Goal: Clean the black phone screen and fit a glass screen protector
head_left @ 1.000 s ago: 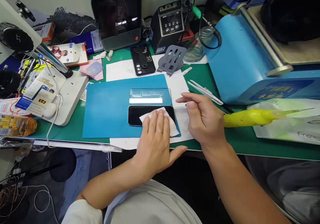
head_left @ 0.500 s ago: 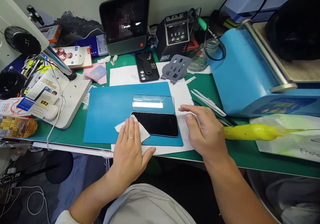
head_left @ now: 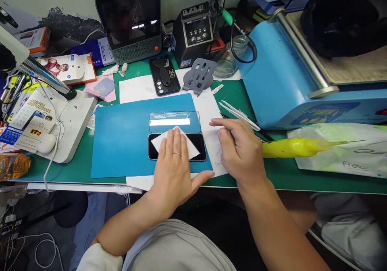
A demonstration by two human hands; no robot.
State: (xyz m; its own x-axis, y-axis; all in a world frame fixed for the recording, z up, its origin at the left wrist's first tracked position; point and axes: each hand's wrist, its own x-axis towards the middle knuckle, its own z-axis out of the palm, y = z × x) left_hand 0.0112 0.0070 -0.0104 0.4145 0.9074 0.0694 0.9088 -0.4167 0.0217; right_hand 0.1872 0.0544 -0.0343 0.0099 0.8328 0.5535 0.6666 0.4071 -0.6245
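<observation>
My left hand [head_left: 173, 170] lies flat, fingers stretched out, pressing a white wipe [head_left: 192, 144] onto the dark screen of a phone [head_left: 199, 146]. The phone rests on a blue mat [head_left: 121, 138]. Just behind it on the mat lies a clear glass sheet [head_left: 175, 116] with bright reflections. My right hand [head_left: 242, 150] is raised to the right of the phone, its fingers curled and the index finger reaching left. A yellow bottle with a thin needle tip [head_left: 290, 147] extends rightward from beside this hand; the hand covers its near end, and whether it grips it is unclear.
Behind the mat are a black phone [head_left: 155, 83], a grey stand [head_left: 199, 75] and a soldering station [head_left: 193, 35]. White tweezers [head_left: 238, 113] lie near a large blue machine [head_left: 272, 73] at right. A lamp base [head_left: 74, 130] and boxes crowd the left.
My left hand has slid the wipe rightward from the phone's left end to its middle. The view has shifted a little; my right hand keeps much the same pose.
</observation>
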